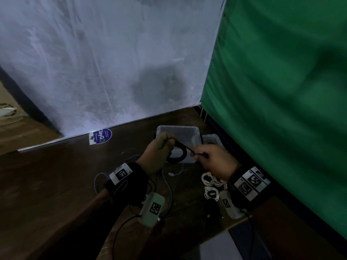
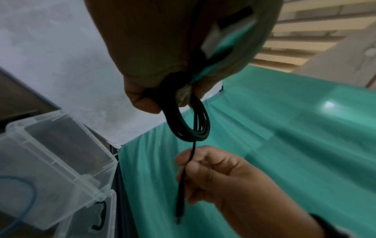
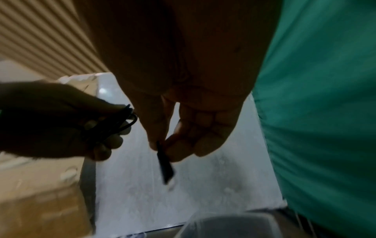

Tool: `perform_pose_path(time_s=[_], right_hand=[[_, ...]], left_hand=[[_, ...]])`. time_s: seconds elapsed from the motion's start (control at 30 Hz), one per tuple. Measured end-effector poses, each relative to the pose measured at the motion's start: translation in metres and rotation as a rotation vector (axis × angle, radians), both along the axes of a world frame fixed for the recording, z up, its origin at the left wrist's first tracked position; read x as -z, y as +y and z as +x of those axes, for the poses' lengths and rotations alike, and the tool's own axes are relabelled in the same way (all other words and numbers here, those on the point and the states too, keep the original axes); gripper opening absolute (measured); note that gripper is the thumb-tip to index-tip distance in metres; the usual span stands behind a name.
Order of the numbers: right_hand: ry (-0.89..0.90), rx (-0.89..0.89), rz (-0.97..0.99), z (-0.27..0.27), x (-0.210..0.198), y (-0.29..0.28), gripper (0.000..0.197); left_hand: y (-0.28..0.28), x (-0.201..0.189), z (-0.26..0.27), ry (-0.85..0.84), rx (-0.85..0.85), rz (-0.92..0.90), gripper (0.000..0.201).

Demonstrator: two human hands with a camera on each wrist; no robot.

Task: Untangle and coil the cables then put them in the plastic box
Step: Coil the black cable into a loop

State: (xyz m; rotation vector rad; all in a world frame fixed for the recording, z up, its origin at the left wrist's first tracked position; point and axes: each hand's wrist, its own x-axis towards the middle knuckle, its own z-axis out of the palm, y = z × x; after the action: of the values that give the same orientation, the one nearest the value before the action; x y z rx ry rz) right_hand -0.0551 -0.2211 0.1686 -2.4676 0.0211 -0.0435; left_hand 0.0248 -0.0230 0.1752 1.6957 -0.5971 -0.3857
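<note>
Plastic box (image 1: 197, 130) open; black cable (image 1: 181, 152) coil held above.

The plastic box (image 1: 196, 130) stands at the table's (image 1: 56, 175) far edge, behind the loose cables (image 1: 211, 182).

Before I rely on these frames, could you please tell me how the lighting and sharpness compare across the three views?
Head view: dim overall, the dark wooden table underexposed, the green cloth backdrop smeared. Left wrist view: brightest and sharpest, the coiled black cable crisp, glare spot on the backdrop. Right wrist view: both hands backlit to near silhouettes, the cable's black plug motion-blurred.
</note>
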Motion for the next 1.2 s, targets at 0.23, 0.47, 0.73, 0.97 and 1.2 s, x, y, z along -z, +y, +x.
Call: perform_pose_path(time_s=[0.23,0.47,0.73,0.97,1.2], right_hand=[[-0.039,0.304,0.908,0.001,0.002,0.012,0.016],[0.035,0.281,1.073,0.001,0.004,0.026,0.029],[-0.136,0.137,0.972,-0.003,0.007,0.043,0.059],[-0.296,0.341,0.901,0.005,0.006,0.046,0.037],[-0.311,0.323,0.839,0.005,0.006,0.042,0.011]], left_hand=[[-0.005,0.002,-0.01,0.128,0.044,-0.055,0.014],[-0.014,0.008,-0.015,0.128,0.008,-0.074,0.024],[-0.021,0.008,-0.021,0.039,-0.028,-0.113,0.02],[-0.027,0.008,-0.029,-0.063,0.061,-0.1,0.014],[-0.026,0.012,-0.032,-0.069,0.127,-0.048,0.04]])
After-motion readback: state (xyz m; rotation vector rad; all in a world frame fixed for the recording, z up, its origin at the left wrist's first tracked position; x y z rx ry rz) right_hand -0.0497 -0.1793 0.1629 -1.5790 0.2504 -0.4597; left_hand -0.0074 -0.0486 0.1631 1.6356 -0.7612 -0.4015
